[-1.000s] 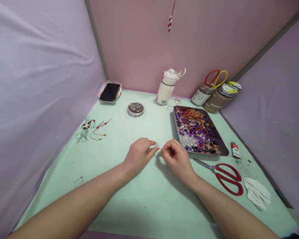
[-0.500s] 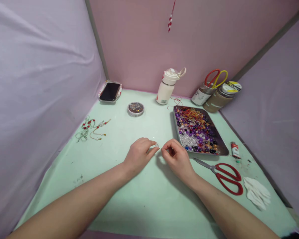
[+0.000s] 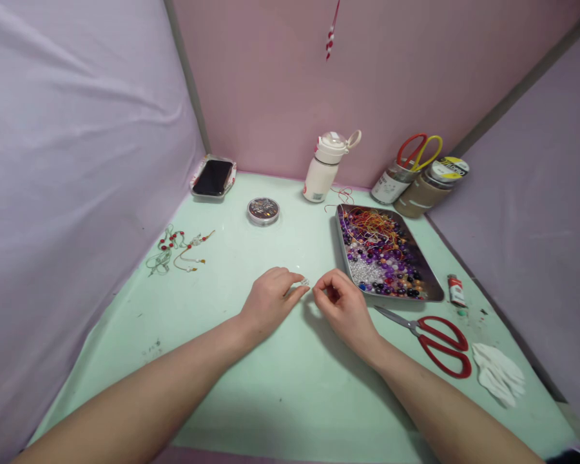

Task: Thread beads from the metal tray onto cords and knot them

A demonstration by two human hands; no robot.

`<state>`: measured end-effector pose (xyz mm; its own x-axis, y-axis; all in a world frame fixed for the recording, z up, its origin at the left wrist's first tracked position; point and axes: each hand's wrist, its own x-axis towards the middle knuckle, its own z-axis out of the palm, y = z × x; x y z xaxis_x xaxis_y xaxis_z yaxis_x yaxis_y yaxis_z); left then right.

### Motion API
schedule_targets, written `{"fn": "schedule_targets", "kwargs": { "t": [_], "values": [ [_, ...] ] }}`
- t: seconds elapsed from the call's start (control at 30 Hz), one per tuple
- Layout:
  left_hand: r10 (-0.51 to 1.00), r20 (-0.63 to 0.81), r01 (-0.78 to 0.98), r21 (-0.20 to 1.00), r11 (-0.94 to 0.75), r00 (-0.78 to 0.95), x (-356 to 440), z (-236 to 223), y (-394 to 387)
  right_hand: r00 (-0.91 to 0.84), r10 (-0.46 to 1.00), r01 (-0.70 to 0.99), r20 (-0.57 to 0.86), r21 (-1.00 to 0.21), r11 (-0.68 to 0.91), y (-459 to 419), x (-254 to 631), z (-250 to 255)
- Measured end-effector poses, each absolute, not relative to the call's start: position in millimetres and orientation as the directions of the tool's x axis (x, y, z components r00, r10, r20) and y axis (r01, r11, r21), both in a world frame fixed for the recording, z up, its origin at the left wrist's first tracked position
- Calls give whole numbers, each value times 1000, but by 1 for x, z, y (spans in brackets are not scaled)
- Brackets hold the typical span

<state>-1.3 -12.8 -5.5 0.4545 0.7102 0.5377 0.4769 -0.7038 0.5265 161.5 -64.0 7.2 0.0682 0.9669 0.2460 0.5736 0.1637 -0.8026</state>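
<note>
Between the thumb and forefinger of my left hand [image 3: 270,298] is a small cluster of clear beads [image 3: 305,281]. My right hand [image 3: 341,306] is just to its right, thumb and forefinger pinched together at the cluster's side. Whatever those right fingertips hold is too fine to make out. Both hands are low over the pale green table [image 3: 251,399]. Close behind my right hand stands a metal tray [image 3: 428,277] with purple, clear, black and orange beads [image 3: 367,270] and a tangle of red and yellow thread [image 3: 374,229].
Red-handled scissors [image 3: 442,345], a white glove [image 3: 497,374] and a lighter [image 3: 456,291] lie at right. A bottle [image 3: 321,171], a round case [image 3: 263,211], a phone [image 3: 213,178] and two jars [image 3: 394,187] stand behind. Beaded cords [image 3: 178,248] lie at left.
</note>
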Motion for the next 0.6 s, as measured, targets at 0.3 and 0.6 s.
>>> {"fn": "schedule_targets", "kwargs": {
  "t": [0.3, 0.6],
  "values": [
    [678, 564, 465, 495, -734, 471, -1, -8, -13, 79, 969, 558, 235, -816, 152, -64, 161, 7],
    [652, 576, 475, 450, -756, 493, -2, -9, -13, 47, 971, 553, 236, -816, 171, -65, 161, 6]
  ]
}}
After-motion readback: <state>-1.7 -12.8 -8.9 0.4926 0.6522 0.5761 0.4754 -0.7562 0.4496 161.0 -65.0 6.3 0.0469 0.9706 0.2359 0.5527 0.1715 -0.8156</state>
